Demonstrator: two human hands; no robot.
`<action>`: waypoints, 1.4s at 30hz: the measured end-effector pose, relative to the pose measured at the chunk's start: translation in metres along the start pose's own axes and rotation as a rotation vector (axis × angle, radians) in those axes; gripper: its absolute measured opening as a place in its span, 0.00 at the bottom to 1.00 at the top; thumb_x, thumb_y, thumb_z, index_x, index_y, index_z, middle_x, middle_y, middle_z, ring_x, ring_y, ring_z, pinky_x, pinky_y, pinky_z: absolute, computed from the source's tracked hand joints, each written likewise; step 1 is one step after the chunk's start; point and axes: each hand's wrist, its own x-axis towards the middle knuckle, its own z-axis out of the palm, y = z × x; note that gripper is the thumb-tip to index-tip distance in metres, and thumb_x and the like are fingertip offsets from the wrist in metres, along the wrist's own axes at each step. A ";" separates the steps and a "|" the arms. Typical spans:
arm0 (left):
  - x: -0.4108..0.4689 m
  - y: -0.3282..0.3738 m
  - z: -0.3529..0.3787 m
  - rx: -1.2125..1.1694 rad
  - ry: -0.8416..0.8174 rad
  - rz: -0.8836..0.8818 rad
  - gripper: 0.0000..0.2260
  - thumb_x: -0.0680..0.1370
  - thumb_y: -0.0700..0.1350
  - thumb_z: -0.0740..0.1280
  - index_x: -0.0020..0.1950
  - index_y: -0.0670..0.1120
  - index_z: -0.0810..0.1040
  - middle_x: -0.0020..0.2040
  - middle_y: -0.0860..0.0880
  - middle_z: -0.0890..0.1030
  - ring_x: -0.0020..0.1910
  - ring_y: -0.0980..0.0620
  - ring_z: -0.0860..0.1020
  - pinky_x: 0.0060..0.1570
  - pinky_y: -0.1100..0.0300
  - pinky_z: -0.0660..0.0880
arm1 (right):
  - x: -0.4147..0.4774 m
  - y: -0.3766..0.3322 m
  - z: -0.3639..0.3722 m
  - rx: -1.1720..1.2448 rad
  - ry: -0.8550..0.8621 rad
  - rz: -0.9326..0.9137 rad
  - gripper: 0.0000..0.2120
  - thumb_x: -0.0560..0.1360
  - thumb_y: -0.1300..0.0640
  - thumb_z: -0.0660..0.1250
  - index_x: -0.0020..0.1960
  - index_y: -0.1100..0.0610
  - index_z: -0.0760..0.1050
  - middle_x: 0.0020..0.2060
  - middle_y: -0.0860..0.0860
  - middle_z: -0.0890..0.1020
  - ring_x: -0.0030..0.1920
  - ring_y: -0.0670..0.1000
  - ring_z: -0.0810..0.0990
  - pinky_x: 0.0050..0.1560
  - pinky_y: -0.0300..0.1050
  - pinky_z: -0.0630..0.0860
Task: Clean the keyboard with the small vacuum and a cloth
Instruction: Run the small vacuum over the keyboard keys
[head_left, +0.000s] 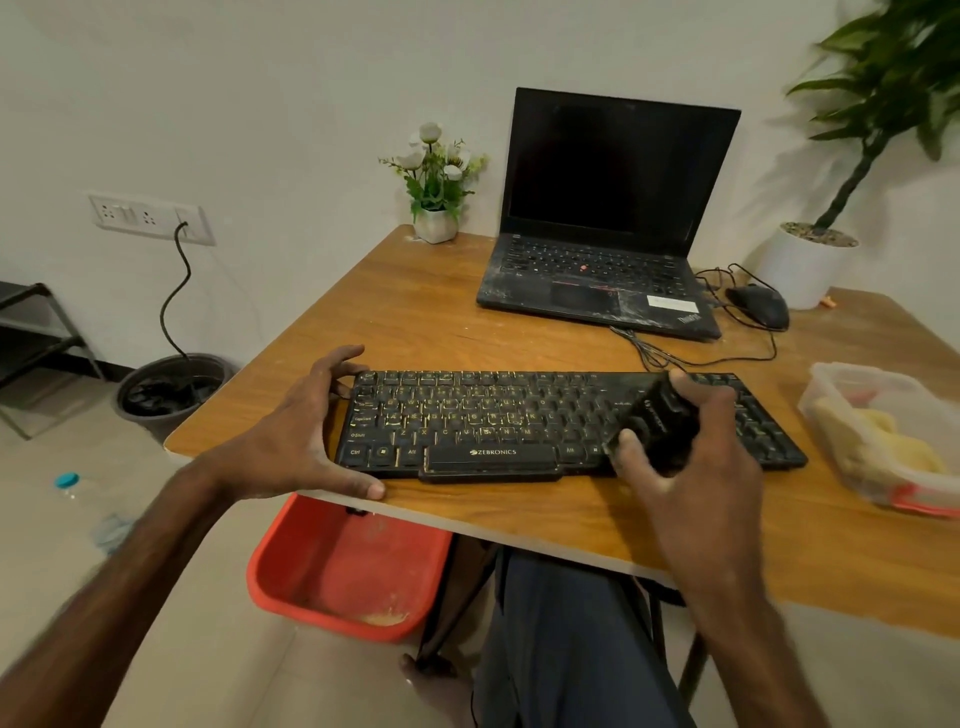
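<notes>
**Keyboard braced at the left, vacuum held over the keys at the right**

The left hand (306, 431) lies spread and open at the left end of the keyboard (488, 421), with its thumb on the front edge of the surface (441, 312). It holds nothing and is probably there to keep the board from sliding. The keyboard sits along the near edge, within easy reach. Over its right-hand keys the right hand (706, 483) is curled round the small vacuum (657, 423), tilted down at the keys, apparently to draw dust from between them. Further right, a clear plastic container (826, 384) holds what looks like a yellow cloth (878, 441), probably kept ready for wiping.
</notes>
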 end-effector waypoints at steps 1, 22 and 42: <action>0.001 0.000 0.001 -0.001 0.002 0.001 0.62 0.51 0.65 0.84 0.76 0.70 0.49 0.72 0.64 0.61 0.73 0.59 0.64 0.73 0.48 0.68 | 0.002 0.004 -0.004 -0.033 0.021 0.000 0.28 0.74 0.57 0.72 0.67 0.47 0.62 0.57 0.54 0.78 0.53 0.52 0.79 0.45 0.40 0.76; -0.003 0.007 0.002 -0.086 -0.079 -0.005 0.63 0.53 0.69 0.81 0.77 0.70 0.44 0.78 0.65 0.53 0.77 0.67 0.57 0.76 0.53 0.63 | 0.029 0.001 -0.006 0.692 -0.019 0.254 0.30 0.72 0.63 0.74 0.67 0.44 0.67 0.52 0.43 0.79 0.52 0.41 0.82 0.48 0.48 0.82; -0.003 0.007 0.008 0.174 0.020 -0.003 0.65 0.52 0.76 0.75 0.79 0.64 0.40 0.79 0.62 0.56 0.76 0.66 0.58 0.73 0.65 0.57 | 0.047 -0.010 0.008 0.629 -0.442 -0.019 0.34 0.67 0.61 0.76 0.66 0.43 0.65 0.53 0.42 0.80 0.55 0.50 0.83 0.46 0.51 0.83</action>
